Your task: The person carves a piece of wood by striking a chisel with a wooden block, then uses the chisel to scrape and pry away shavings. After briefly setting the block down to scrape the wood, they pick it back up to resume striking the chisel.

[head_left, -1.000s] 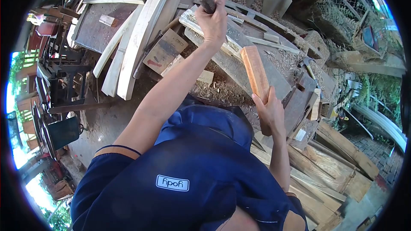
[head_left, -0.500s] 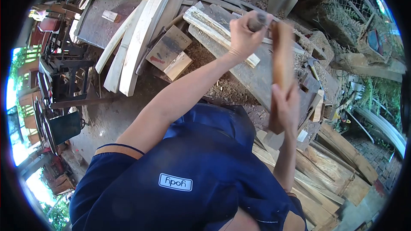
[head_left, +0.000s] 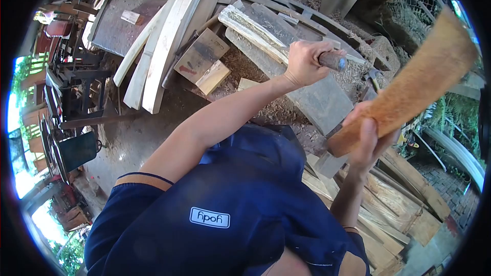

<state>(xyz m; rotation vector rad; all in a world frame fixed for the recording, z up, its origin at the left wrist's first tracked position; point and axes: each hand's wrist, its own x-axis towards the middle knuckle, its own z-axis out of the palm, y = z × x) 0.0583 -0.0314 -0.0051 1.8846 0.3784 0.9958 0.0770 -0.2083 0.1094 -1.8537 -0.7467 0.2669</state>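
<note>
My left hand [head_left: 308,62] is closed round a thick round wooden handle [head_left: 333,61]. Its bluish end points right; whatever tool it belongs to is hidden by the fist. My right hand [head_left: 369,135] grips the lower end of a long reddish-brown wooden board [head_left: 409,84], thumb on its near face. Wider at the top, the board slants up to the right, apart from my left hand. Below my left hand lies a flat grey plank [head_left: 322,103], and beside it a rough pale timber [head_left: 250,33].
Long pale boards [head_left: 176,46] lean on the bench at the left, near a wooden block [head_left: 202,56]. A hammer-like tool [head_left: 375,79] lies among shavings behind the board. Stacked planks [head_left: 394,199] fill the lower right. Chairs and dark furniture [head_left: 76,148] stand far left.
The brown board has swung out to the right and tilted, its broad face now showing. My left hand has moved slightly right and down, the handle's end turning rightward.
</note>
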